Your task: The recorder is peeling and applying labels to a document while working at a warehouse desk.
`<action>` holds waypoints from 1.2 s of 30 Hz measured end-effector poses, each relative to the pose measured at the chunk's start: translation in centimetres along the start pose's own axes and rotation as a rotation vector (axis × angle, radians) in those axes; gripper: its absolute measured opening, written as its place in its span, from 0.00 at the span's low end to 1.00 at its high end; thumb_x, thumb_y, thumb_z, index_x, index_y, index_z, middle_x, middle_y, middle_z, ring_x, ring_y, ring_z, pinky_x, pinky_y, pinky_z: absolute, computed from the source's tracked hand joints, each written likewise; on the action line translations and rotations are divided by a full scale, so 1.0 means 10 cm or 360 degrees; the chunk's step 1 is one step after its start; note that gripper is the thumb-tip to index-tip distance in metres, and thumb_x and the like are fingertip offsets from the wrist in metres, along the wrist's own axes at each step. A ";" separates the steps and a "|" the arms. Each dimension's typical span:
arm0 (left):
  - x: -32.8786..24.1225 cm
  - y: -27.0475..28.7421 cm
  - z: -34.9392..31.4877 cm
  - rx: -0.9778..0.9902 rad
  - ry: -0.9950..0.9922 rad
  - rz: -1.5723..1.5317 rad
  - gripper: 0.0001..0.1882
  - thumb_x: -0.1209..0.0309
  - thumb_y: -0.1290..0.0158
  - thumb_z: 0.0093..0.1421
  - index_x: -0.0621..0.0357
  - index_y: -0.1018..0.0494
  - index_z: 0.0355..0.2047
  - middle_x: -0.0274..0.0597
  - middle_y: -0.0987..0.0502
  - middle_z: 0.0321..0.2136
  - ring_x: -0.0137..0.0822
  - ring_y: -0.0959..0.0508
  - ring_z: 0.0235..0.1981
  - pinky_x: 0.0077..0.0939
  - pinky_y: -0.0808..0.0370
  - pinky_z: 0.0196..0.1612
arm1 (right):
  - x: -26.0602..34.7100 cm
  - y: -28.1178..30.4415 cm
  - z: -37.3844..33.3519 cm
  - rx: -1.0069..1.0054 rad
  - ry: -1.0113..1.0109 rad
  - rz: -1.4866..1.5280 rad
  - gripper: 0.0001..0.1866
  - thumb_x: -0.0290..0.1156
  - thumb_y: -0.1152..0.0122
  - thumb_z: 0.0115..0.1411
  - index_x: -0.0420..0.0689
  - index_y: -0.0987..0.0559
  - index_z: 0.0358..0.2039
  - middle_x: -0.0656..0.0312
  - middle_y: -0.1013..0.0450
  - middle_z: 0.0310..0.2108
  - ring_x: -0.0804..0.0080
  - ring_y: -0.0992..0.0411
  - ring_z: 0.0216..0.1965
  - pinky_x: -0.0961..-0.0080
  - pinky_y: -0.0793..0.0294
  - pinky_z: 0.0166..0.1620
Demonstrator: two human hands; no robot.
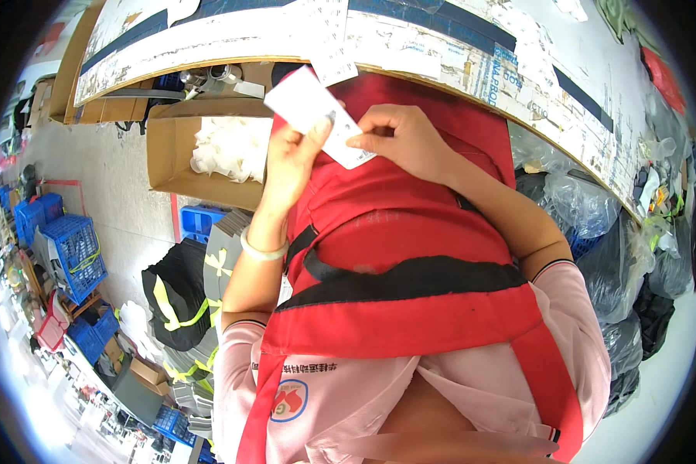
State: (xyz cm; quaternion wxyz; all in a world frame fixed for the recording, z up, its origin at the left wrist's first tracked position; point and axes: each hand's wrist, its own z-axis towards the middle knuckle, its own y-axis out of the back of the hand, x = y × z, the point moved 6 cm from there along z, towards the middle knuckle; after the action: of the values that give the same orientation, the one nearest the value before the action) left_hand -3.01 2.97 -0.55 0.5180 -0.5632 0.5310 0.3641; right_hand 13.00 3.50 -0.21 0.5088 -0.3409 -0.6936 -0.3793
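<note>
Above my lap, in front of the table edge, I hold white paper labels (300,99) with small dark print on their lower part. My left hand (292,161) is closed on them, its thumb lying across the paper. At the lower right edge of the same labels, my right hand (406,139) pinches with thumb and forefinger. Just beyond them a printed label strip (334,63) hangs over the table's edge. Whether that strip joins the labels in my hands I cannot tell. A red apron (410,232) lies beneath both hands.
The worn white table (441,66) spans the far side. Left of my hands stands a cardboard box (170,158) of crumpled white paper-like scraps (232,147). Dark bundles with yellow ties (178,294) and blue crates (73,251) lie further left; plastic bags (619,263) crowd the right.
</note>
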 end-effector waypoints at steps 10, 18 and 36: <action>-0.17 -0.37 0.07 0.0250 0.0176 0.0167 0.07 0.72 0.40 0.57 0.61 0.20 0.34 0.30 0.21 0.24 0.17 0.27 0.23 0.13 0.32 0.24 | 0.40 0.47 -0.08 -0.0263 0.0130 0.0107 0.08 0.31 0.42 0.62 0.39 0.21 0.35 0.68 0.26 0.28 0.85 0.32 0.26 0.87 0.32 0.30; -0.13 -0.44 0.12 0.0278 0.0157 -0.0153 0.07 0.73 0.42 0.59 0.63 0.22 0.36 0.33 0.21 0.27 0.18 0.26 0.26 0.13 0.30 0.27 | 0.33 0.46 -0.16 -0.0095 -0.0001 0.0244 0.08 0.29 0.46 0.64 0.38 0.23 0.36 0.66 0.29 0.25 0.84 0.30 0.23 0.86 0.29 0.27; -0.09 -0.49 0.16 0.0428 0.0210 -0.0347 0.09 0.78 0.41 0.56 0.63 0.24 0.37 0.36 0.22 0.28 0.21 0.25 0.27 0.14 0.29 0.30 | 0.06 0.32 -0.20 0.0067 -0.0300 0.0652 0.12 0.35 0.43 0.63 0.38 0.21 0.37 0.65 0.26 0.26 0.81 0.29 0.23 0.85 0.28 0.27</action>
State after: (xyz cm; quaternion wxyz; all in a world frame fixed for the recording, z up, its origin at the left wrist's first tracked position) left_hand 1.82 4.28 0.99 0.5890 -0.5658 0.5435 0.1939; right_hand 16.52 3.36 1.39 0.5153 -0.4977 -0.6621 -0.2200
